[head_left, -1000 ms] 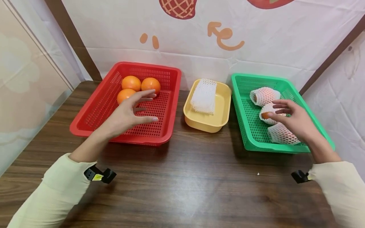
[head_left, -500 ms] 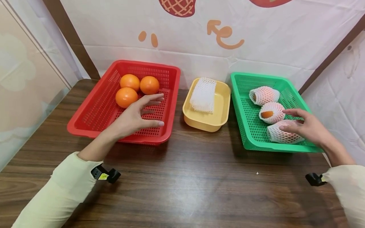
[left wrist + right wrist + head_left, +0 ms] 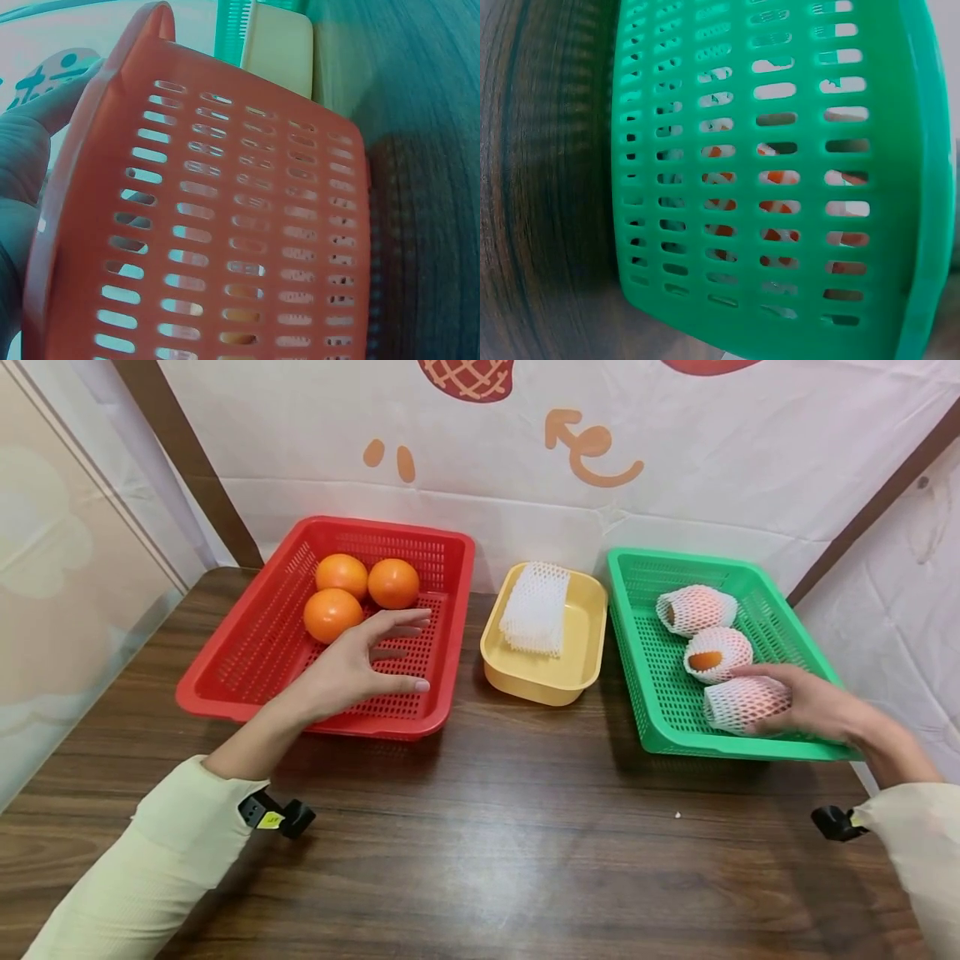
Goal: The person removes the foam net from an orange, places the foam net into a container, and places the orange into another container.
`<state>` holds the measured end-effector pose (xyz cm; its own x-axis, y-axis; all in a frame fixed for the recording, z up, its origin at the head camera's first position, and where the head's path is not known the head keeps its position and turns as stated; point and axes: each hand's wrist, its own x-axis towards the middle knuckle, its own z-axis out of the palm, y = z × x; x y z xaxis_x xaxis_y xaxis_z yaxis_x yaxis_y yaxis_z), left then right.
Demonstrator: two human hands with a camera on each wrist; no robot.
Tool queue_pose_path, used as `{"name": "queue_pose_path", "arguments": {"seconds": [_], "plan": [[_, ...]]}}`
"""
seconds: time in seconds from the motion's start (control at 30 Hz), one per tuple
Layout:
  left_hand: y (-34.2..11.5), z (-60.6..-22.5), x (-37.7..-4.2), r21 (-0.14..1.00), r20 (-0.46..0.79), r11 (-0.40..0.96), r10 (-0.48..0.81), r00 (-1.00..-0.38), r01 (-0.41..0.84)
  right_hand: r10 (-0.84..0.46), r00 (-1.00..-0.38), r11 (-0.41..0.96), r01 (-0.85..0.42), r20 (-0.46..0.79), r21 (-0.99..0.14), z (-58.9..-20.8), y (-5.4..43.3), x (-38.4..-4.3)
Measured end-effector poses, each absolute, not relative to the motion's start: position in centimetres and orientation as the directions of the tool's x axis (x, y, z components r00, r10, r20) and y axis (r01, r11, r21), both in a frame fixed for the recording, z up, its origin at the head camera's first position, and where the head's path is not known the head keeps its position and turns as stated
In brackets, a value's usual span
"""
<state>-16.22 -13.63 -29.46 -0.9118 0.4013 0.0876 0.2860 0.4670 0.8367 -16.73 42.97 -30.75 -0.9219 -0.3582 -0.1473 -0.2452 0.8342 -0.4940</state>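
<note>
My left hand [image 3: 341, 677] hovers over the red basket [image 3: 300, 693] with its fingers spread and nothing in them. Behind its fingers, three bare oranges [image 3: 332, 616] sit together in that basket. On the right, my right hand [image 3: 821, 702] reaches into the green basket [image 3: 652, 693] and grips the nearest foam-net-wrapped orange [image 3: 738, 704], thumb on the near side and index finger across the far side. Two more wrapped oranges, a middle one [image 3: 727, 652] with bare peel showing and a far one [image 3: 697, 609], lie behind it. In both wrist views, basket walls hide most of the hands.
Between the baskets stands a yellow tub [image 3: 585, 643] holding a stack of white foam nets [image 3: 536, 610]. All three containers rest on a dark wooden table [image 3: 480, 827] against a printed cloth backdrop [image 3: 487, 468]. A tiny white scrap [image 3: 678, 815] lies toward the right.
My right hand has moved right and nearer, from over the middle wrapped orange to the nearest one, which its fingers now grip. The left hand shifted slightly right, then stayed still.
</note>
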Motion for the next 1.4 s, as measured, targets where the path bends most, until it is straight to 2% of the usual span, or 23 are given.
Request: {"name": "queue_pose_path", "arguments": {"seconds": [0.33,0.73,0.93,1.07,1.23,1.4], "plan": [[-13.4,-28.9,-16.0,0.835,0.093,0.465,0.407,-0.909,0.294,-0.373,-0.923,0.868,-0.313,-0.091,-0.385,-30.7,42.7,-16.6],[-12.6,-27.7,-15.1,0.845,0.196,0.391,0.409,-0.891,0.365,-0.308,-0.950,0.864,-0.255,-0.055,-0.435,-27.2,40.2,-15.2],[-11.1,-27.3,-14.2,0.852,0.285,0.310,0.403,-0.870,0.423,-0.327,-0.945,0.829,-0.287,-0.001,-0.480,-25.5,37.5,-14.6],[-10.2,-27.4,-13.6,0.856,0.364,0.231,0.366,-0.857,0.462,-0.391,-0.917,0.795,-0.377,0.073,-0.476,-24.8,35.3,-14.2],[-9.0,-27.6,-12.8,0.854,0.415,0.157,0.369,-0.832,0.496,-0.498,-0.850,0.714,-0.515,0.172,-0.474,-24.3,32.5,-13.7],[-6.9,-28.1,-11.6,0.822,0.492,0.064,0.420,-0.763,0.566,-0.583,-0.782,0.632,-0.607,0.221,-0.482,-24.1,29.9,-13.3]]}}
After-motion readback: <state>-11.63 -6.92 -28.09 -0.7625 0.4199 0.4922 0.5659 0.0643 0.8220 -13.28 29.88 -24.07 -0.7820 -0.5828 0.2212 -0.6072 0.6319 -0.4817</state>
